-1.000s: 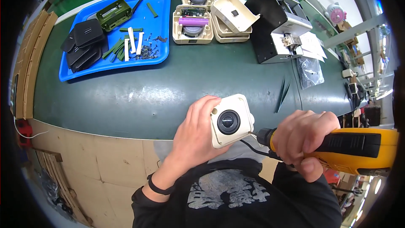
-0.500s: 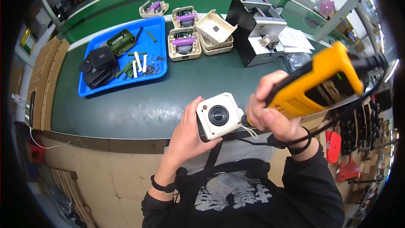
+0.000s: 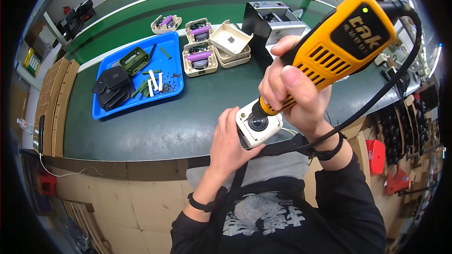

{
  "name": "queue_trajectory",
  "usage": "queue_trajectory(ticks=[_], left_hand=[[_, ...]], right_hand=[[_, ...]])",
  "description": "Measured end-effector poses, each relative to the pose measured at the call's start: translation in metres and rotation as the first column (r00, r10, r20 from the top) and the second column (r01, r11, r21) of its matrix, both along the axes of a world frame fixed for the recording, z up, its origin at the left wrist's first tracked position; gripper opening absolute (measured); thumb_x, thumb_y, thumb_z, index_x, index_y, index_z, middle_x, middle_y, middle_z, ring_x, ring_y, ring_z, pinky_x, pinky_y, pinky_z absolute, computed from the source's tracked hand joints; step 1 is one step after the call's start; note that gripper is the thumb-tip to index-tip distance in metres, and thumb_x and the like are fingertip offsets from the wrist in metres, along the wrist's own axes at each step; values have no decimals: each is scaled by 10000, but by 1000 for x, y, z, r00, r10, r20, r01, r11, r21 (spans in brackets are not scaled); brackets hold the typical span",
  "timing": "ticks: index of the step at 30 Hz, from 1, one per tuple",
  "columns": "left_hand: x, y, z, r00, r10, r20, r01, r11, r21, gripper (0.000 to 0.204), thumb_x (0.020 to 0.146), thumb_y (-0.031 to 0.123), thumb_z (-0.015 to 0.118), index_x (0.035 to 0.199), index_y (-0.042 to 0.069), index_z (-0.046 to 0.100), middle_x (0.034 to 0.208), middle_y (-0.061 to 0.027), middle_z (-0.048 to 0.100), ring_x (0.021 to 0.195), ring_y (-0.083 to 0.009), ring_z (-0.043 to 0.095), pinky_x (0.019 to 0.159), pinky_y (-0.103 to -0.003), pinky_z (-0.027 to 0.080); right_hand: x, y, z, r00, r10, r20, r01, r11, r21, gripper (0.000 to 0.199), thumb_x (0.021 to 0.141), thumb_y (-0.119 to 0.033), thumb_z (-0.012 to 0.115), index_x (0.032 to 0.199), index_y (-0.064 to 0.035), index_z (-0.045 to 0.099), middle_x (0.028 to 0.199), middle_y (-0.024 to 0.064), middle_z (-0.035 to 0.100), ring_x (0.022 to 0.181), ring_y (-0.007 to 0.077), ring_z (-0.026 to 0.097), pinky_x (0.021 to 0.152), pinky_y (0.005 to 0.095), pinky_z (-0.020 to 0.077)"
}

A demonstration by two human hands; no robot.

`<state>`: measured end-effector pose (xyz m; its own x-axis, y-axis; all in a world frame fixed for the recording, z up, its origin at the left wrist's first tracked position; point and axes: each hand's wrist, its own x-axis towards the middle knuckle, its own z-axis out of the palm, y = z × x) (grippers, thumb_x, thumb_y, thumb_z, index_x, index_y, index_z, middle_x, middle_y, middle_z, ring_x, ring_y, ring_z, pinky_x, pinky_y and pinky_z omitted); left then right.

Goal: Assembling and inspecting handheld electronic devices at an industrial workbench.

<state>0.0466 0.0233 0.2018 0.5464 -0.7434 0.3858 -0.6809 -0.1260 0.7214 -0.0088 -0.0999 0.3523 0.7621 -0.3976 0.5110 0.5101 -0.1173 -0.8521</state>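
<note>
Writing: light lettering [image 3: 360,33] is showing on the yellow screwdriver [image 3: 325,61] and black shirt [image 3: 308,218].
Left hand [image 3: 228,140]: is grasping the white box [image 3: 259,136] at mid-frame.
Right hand [image 3: 301,91]: is clenching the screwdriver, right of centre, its nose overlapping the box.

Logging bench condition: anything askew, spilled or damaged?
One cream shell sits askew, tilted atop the cream casing beneath rather than squarely on it. Small dark pieces lie loose in the blue tray, inside its rim. No damage shows.
</note>
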Motion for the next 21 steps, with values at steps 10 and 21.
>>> queue_trajectory(ticks=[10, 21], left_hand=[[1, 1, 0, 1000, 3, -17, -3, 1000, -6, 1032, 555, 270, 898, 1362, -15, 322, 1260, -206, 464, 1162, -391, 493, 965, -445, 436], [5, 2, -11, 998, -7, -70, 2, 997, -79, 970, 579, 254, 876, 1344, -42, 358, 1230, -199, 490, 1129, -369, 510, 964, -437, 431]], right_hand=[[17, -2, -26, 998, 2, -70, -10, 994, -108, 309, 897, -135, 548, 1149, 14, 449, 581, 22, 438, 467, 96, 424, 471, 254, 375], [26, 0, -44, 989, 101, -113, -118, 981, -156, 270, 904, -167, 624, 1016, -37, 415, 588, 0, 414, 448, 85, 391, 431, 235, 367]])
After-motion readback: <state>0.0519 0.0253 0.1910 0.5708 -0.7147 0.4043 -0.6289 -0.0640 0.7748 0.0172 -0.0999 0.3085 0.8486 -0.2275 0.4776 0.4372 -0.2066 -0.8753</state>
